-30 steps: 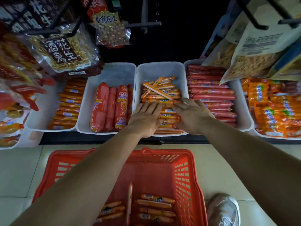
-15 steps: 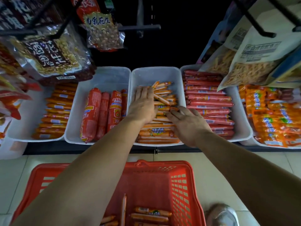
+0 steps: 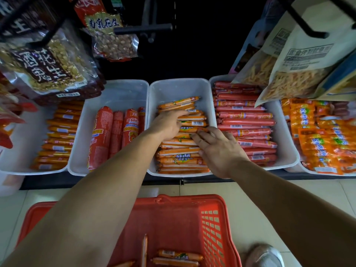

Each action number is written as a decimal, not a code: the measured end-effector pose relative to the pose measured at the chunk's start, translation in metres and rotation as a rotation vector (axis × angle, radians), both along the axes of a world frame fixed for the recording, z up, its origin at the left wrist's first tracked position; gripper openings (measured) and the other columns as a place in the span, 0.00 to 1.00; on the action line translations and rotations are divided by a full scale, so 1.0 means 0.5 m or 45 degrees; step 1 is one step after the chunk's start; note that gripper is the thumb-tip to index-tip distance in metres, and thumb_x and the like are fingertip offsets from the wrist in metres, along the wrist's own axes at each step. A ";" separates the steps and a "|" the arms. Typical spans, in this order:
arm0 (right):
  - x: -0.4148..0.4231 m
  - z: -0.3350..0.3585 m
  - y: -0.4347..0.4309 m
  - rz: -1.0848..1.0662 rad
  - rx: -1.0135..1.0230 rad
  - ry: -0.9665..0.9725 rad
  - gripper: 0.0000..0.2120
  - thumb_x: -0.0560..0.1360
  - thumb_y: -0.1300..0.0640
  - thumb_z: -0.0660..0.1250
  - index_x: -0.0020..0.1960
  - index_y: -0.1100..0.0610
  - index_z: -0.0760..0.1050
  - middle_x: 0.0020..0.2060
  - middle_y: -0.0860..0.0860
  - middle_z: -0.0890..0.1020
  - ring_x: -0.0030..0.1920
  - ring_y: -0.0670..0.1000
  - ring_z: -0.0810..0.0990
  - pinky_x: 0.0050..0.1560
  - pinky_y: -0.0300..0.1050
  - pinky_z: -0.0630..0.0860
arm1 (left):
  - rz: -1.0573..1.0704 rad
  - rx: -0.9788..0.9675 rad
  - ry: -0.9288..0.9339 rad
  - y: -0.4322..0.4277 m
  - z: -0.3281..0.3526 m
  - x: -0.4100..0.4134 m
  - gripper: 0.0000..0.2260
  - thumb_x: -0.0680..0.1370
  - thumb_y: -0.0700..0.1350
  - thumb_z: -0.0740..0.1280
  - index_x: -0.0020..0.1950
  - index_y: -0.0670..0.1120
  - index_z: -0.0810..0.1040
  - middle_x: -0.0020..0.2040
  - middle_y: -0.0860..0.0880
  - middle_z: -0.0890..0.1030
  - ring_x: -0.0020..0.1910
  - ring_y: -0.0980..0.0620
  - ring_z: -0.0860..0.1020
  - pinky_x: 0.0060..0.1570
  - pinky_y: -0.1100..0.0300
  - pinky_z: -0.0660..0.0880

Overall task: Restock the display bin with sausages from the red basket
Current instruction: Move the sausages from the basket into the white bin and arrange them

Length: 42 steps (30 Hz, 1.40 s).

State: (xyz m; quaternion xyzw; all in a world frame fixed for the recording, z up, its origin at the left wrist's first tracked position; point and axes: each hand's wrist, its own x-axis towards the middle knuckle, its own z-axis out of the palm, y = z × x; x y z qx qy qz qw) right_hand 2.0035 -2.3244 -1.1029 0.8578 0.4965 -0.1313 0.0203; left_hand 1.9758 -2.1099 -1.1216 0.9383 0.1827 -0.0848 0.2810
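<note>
My left hand (image 3: pixel 169 125) lies on the thin orange-wrapped sausages (image 3: pixel 179 161) stacked crosswise in the white plastic display bin (image 3: pixel 179 85), the middle one on the shelf. Its fingers are stretched out flat, pointing right across the pile; they press on the wrappers and curl round nothing. My right hand (image 3: pixel 219 151) rests on the same pile just beside it, nearer the bin's right wall. Its fingers are spread and straight, with the tips touching a sausage in the middle of the stack, and they grasp nothing either. The pile fills the near part of the bin, and the far end shows bare white bottom. Below my forearms the red plastic basket (image 3: pixel 192 212) stands on the pale tiled floor (image 3: pixel 11 218), with a few more orange sausages (image 3: pixel 179 255) lying in its bottom. The neighbouring white bin on the left (image 3: pixel 115 87) holds thick red sausages (image 3: pixel 102 135), and the white bin on the right (image 3: pixel 285 151) holds long red sausages (image 3: pixel 246 121)
</note>
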 end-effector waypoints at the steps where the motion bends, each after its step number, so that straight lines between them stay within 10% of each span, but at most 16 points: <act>1: 0.001 0.000 0.001 -0.003 0.005 -0.003 0.27 0.83 0.46 0.50 0.81 0.47 0.49 0.78 0.47 0.60 0.77 0.53 0.52 0.72 0.57 0.58 | 0.019 0.005 -0.048 -0.005 0.000 -0.001 0.24 0.82 0.44 0.64 0.76 0.58 0.66 0.76 0.50 0.67 0.74 0.46 0.67 0.72 0.50 0.65; 5: -0.001 -0.002 0.001 -0.019 0.009 -0.007 0.27 0.83 0.46 0.50 0.81 0.47 0.50 0.77 0.46 0.61 0.76 0.53 0.52 0.71 0.57 0.59 | 0.144 0.180 0.027 -0.021 -0.006 -0.012 0.28 0.82 0.52 0.61 0.80 0.53 0.57 0.81 0.49 0.56 0.79 0.41 0.54 0.77 0.42 0.54; 11: -0.004 -0.003 0.000 -0.031 0.030 -0.006 0.26 0.82 0.46 0.52 0.80 0.48 0.54 0.76 0.47 0.64 0.76 0.53 0.56 0.70 0.58 0.61 | 0.267 -0.084 -0.008 -0.010 -0.008 -0.010 0.24 0.82 0.47 0.62 0.78 0.52 0.62 0.76 0.48 0.67 0.72 0.45 0.69 0.71 0.47 0.68; 16: -0.006 -0.006 0.000 -0.042 0.048 0.011 0.26 0.83 0.46 0.51 0.80 0.47 0.54 0.76 0.46 0.63 0.76 0.52 0.54 0.70 0.57 0.60 | 0.474 -0.146 0.135 0.000 -0.036 0.013 0.38 0.78 0.59 0.66 0.81 0.52 0.50 0.81 0.46 0.52 0.77 0.40 0.61 0.73 0.42 0.65; 22: -0.007 -0.010 -0.002 -0.056 0.071 0.032 0.27 0.82 0.46 0.52 0.80 0.47 0.55 0.76 0.47 0.64 0.76 0.52 0.54 0.69 0.57 0.63 | 0.506 -0.300 -0.058 0.013 -0.040 0.018 0.33 0.72 0.57 0.75 0.74 0.53 0.67 0.71 0.51 0.71 0.69 0.48 0.71 0.70 0.47 0.69; 27: -0.007 -0.013 -0.004 -0.065 0.101 0.055 0.27 0.81 0.46 0.51 0.79 0.48 0.58 0.75 0.48 0.66 0.75 0.53 0.56 0.68 0.58 0.64 | 0.588 -0.261 0.000 0.005 -0.047 0.034 0.42 0.68 0.62 0.74 0.77 0.52 0.59 0.75 0.47 0.66 0.72 0.43 0.69 0.69 0.43 0.69; 32: -0.008 -0.019 -0.003 -0.074 0.123 0.057 0.29 0.78 0.44 0.45 0.78 0.48 0.61 0.73 0.49 0.69 0.74 0.53 0.58 0.66 0.58 0.67 | 0.693 -0.497 -0.143 0.029 -0.032 0.057 0.21 0.73 0.55 0.74 0.63 0.54 0.72 0.58 0.51 0.80 0.57 0.49 0.80 0.59 0.48 0.77; 42: -0.010 -0.017 -0.003 -0.073 0.119 0.061 0.30 0.77 0.42 0.43 0.78 0.47 0.61 0.73 0.48 0.68 0.74 0.52 0.58 0.66 0.56 0.67 | 0.587 -0.580 -0.092 0.041 -0.027 0.059 0.20 0.76 0.50 0.72 0.66 0.56 0.71 0.55 0.53 0.81 0.51 0.52 0.82 0.54 0.52 0.79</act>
